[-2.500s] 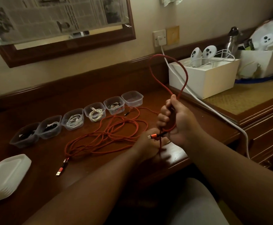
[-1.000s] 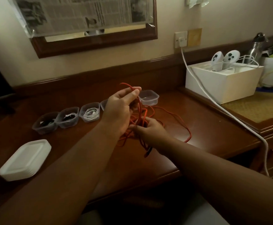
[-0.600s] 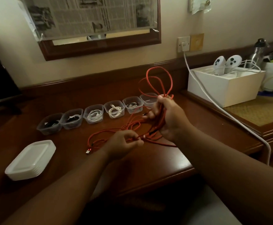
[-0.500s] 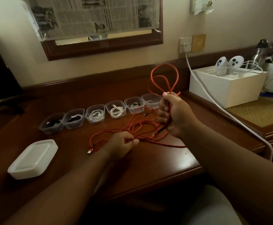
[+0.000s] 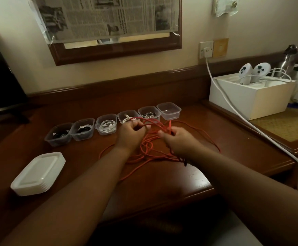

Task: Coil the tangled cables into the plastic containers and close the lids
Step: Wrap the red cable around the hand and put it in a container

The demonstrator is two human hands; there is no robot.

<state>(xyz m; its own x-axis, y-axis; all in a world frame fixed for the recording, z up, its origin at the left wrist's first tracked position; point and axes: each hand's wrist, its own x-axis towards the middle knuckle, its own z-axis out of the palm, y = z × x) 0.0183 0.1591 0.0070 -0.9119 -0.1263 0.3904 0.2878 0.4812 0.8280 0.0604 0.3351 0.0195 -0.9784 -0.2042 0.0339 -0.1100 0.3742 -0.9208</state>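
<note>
A long red cable point(image 5: 205, 137) lies tangled on the dark wooden desk point(image 5: 233, 139). My left hand point(image 5: 131, 134) grips several of its loops at mid-desk. My right hand point(image 5: 178, 141) grips other loops just to the right, and strands stretch between the two hands. A row of small clear plastic containers runs behind them; several hold coiled white or black cables point(image 5: 106, 126), and the rightmost container point(image 5: 169, 110) is empty. A stack of white lids point(image 5: 38, 173) sits at the front left.
A white power cord point(image 5: 247, 125) runs from the wall socket point(image 5: 205, 49) across the desk's right side and over its edge. A white box point(image 5: 251, 98) with two white controllers stands on a raised shelf at right. A dark screen stands at far left.
My right hand has come down from its raised position with the tall loops. My left hand has moved up and away from the desk's front, and both now hold the cable close together.
</note>
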